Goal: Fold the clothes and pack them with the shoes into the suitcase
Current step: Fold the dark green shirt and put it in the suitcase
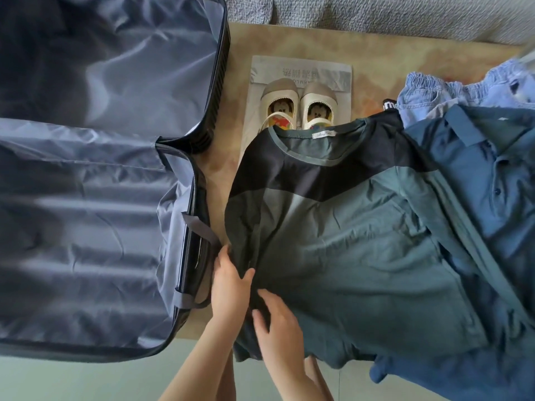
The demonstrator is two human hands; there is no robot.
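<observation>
The tee (356,241), teal with a black band across chest and shoulders, lies spread face-up on the table (231,91), collar toward the far side and hem hanging over the near edge. Its left sleeve is folded in over the body along the left side. The left hand (230,280) grips that folded left edge, thumb on top of the cloth and fingers tucked under it, pinching the fabric. The right hand (276,328) rests flat on the tee just right of the left hand, fingers spread and pressing the cloth down, closed on nothing.

The suitcase (95,180) lies open on the left, both halves lined in grey fabric, its right rim just beside the tee's left edge and the left hand. Nothing is packed in the visible halves.

The shoes (301,104), a cream pair with cartoon insoles, stand side by side on a grey bag (304,70) at the far middle of the table, toes pointing far. The tee's collar overlaps their heels.

On the right, a blue polo (486,175) lies partly under the tee's right side, buttons showing. Far right, light denim shorts (451,88) with an elastic waist lie crumpled, touching the polo's collar.
</observation>
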